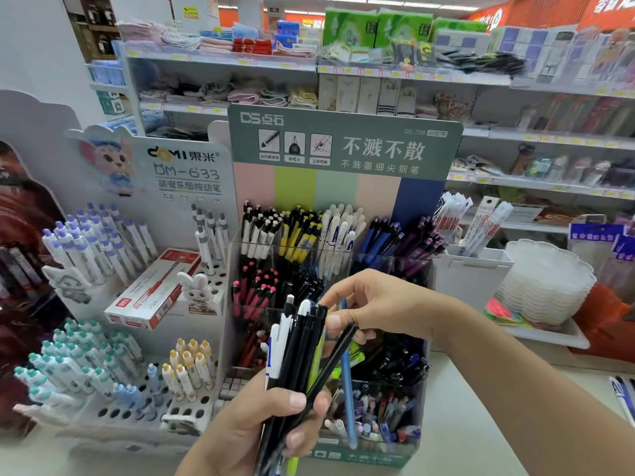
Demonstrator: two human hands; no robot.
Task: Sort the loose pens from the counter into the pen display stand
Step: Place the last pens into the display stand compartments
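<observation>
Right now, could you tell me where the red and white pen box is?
In the head view the red and white pen box lies tilted on the white holed stand at left, just left of the rabbit figure and the green-topped pen display stand.

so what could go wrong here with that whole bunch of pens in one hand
The left hand grips a fanned bundle of pens while the right hand pinches at their tops, so pulling one out could drag others loose. A blue pen hangs at the bundle's edge and may slip. The stand's compartments already look crowded, so a pen could land in the wrong one.
</observation>
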